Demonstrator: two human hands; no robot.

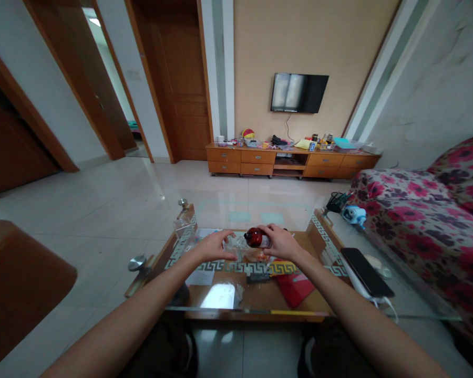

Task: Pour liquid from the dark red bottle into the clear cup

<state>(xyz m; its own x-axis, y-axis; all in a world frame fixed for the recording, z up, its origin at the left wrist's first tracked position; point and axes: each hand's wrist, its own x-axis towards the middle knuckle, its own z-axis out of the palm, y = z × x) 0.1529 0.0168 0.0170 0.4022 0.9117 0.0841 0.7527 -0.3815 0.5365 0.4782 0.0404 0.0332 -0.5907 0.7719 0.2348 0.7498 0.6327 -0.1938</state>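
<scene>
While my right grip [280, 243] reaches forward, clamped on the bottle [255, 238], my left grip [216, 245] curves near it, thumb and fingers apart. Held tipped sideways over the glass bench [252, 310], the bottle looks glossy red-brown, dark-tipped toward my left, with a pale label.

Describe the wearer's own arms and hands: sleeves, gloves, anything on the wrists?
Bare left hand and bare right hand, no gloves. Both bare forearms show no sleeves within the picture, and no watch, bracelet, cable or marking can be made out. Rings: too small to rule out. Below, dark trousers cover the legs.
</scene>
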